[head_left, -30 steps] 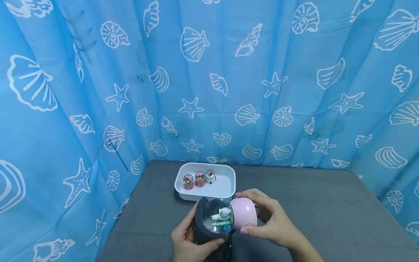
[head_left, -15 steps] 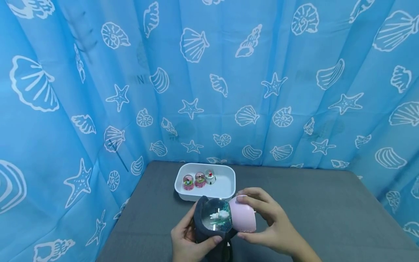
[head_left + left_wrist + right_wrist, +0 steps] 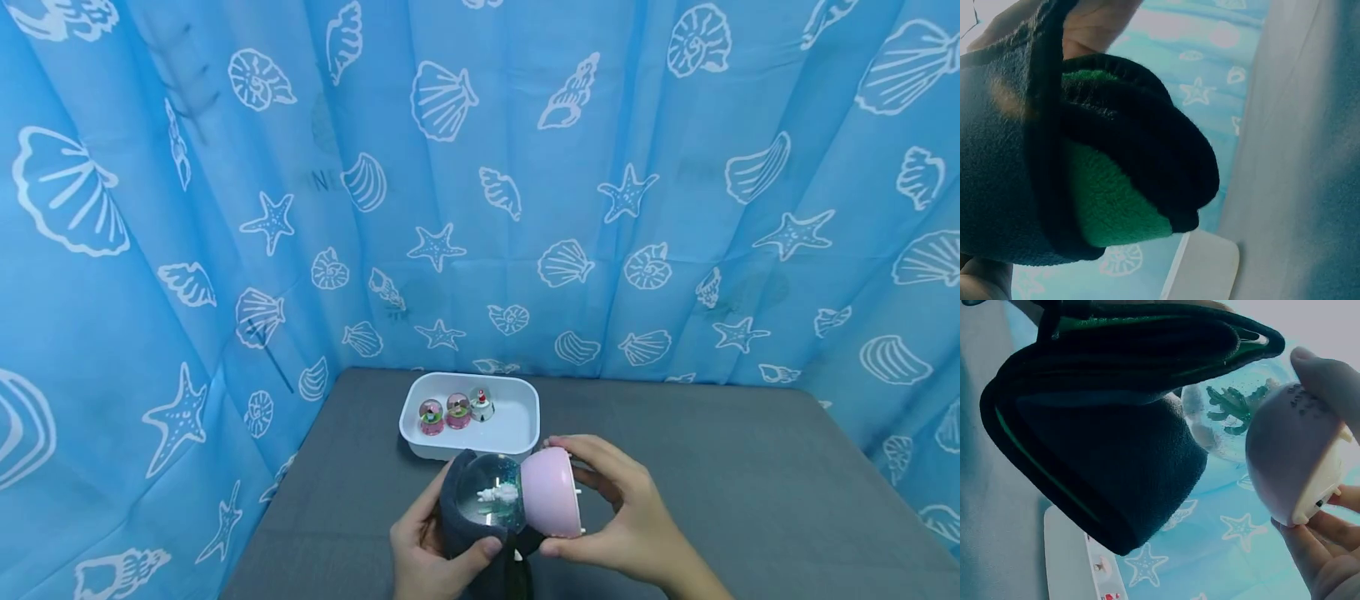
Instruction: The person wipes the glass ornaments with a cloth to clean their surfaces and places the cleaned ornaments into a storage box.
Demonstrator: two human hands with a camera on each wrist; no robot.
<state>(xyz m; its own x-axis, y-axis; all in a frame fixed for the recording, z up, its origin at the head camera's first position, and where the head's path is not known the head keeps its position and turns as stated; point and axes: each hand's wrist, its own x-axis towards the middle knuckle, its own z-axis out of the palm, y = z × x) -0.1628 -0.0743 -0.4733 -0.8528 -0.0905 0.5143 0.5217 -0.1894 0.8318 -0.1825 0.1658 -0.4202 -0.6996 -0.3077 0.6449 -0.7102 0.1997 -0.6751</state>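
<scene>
In the head view a large snow globe [image 3: 491, 496] lies on its side, with a white figure and green bits inside the clear ball. Its pink base [image 3: 552, 493] points right, small feet on its underside. My right hand [image 3: 626, 517] grips this base between thumb and fingers. A dark grey cloth [image 3: 457, 517] with a green inner face wraps the ball's left side, and my left hand [image 3: 435, 542] holds it there. In the left wrist view the folded cloth [image 3: 997, 156] covers most of the left hand. Dark lettering marks the pink base [image 3: 1285, 450] in the right wrist view.
Behind the hands stands a white tray [image 3: 521, 417] on the grey table cover [image 3: 712, 467]. Three small snow globes sit in its left part: two pink ones [image 3: 458, 412] and a white one [image 3: 482, 405]. A blue shell-print curtain [image 3: 510, 275] hangs behind and at the sides.
The snow globe has turned about its long axis, so the lettering has gone from the head view. It has shifted slightly left, and the base's underside feet now show. The small globes stay put.
</scene>
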